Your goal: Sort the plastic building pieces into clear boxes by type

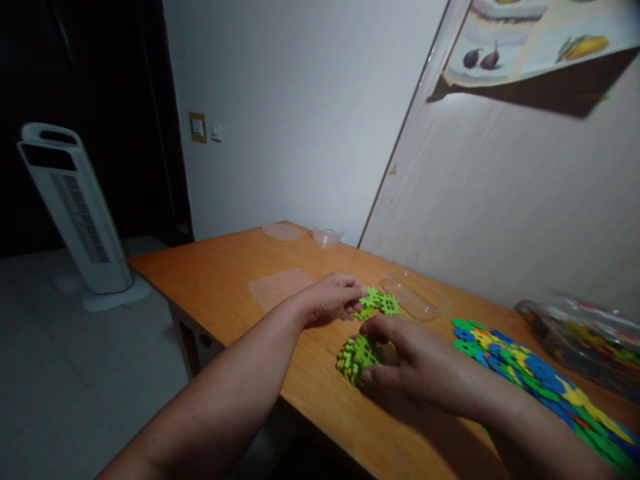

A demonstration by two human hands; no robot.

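My left hand [330, 298] pinches the edge of a flat cluster of light green interlocking plastic pieces [381, 302] lying on the wooden table [220, 280]. My right hand [415, 363] rests its fingers on a second stack of green interlocking pieces [354, 357] closer to the table's front edge. Both hands sit close together, the left a little farther from me.
A joined mat of blue, yellow and green pieces [525, 373] lies at right, beside a clear bag of mixed pieces [590, 340]. An empty clear tray [417, 295], a flat lid [280, 287], a round lid [281, 231] and small cup [327, 235] sit farther back. A tower fan [75, 207] stands on the floor at left.
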